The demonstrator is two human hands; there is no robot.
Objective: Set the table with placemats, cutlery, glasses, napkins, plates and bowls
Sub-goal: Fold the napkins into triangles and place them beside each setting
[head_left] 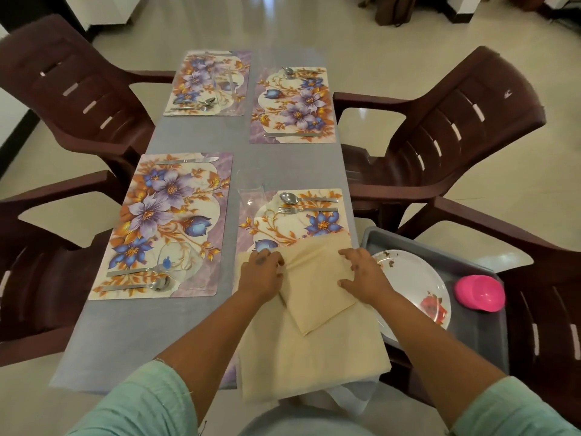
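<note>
Both hands work a cream napkin (317,287) that lies over the near end of the near-right placemat (292,221). The left hand (262,273) lies on the napkin's left edge, fingers curled onto the cloth; whether the grip pinches the fabric or only presses it cannot be told. The right hand (364,275) rests on the napkin's right edge with fingers spread and bent, thumb out to the side; the same doubt holds for its grip. Beneath this folded napkin lies a larger cream cloth (311,360) that hangs past the near edge of the table (135,325).

On the far end of that near-right placemat lie a spoon (306,198) and a fork (306,210), side by side, with a clear glass (250,191) just left of them.

Left of this placemat is the near-left placemat (163,221), carrying a knife (187,160) at its far end, cutlery at its near end and a clear glass (173,258) lying on its side. Beyond it are two more floral placemats with cutlery.

Right of the napkin, off the table's edge, a grey tray (478,325) holds a floral white plate (415,284) and a pink bowl (479,292). Brown plastic chairs (456,127) stand along both sides.
</note>
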